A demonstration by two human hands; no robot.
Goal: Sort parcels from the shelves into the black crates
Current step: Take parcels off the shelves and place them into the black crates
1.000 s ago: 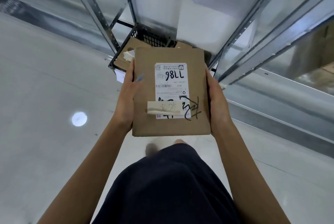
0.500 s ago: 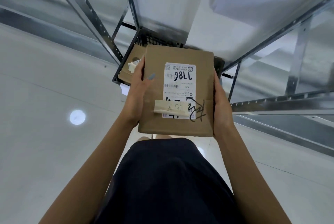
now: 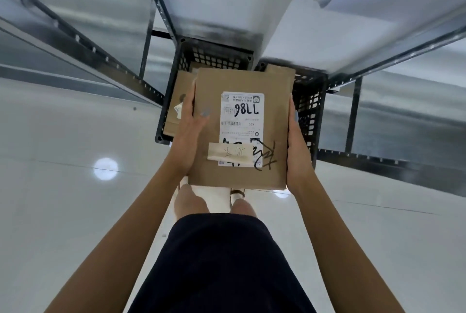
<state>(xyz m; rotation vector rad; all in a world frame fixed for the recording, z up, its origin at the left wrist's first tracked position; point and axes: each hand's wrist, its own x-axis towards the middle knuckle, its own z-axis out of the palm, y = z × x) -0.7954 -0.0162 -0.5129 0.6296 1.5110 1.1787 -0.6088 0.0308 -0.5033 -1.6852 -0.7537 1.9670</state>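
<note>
A flat brown cardboard parcel [image 3: 209, 161] with a white label reading 7786 is held level between both hands. My left hand [image 3: 187, 141] grips its left edge, thumb on top. My right hand [image 3: 297, 151] grips the right edge. Below and beyond the parcel stand two black crates side by side on the floor under the shelving. The left black crate [image 3: 211, 56] holds another brown parcel [image 3: 177, 113]. The right black crate [image 3: 311, 108] is mostly hidden by the held parcel and my right hand.
Metal shelving uprights [image 3: 156, 4] and beams [image 3: 393, 161] frame the crates on both sides. A white shelf board [image 3: 277, 10] overhangs the crates' far part. Glossy white floor [image 3: 63, 186] lies to the left and right of me.
The crates have come closer and now sit right beyond the parcel; the second crate has come into view on the right. Both hands keep the same hold on the parcel.
</note>
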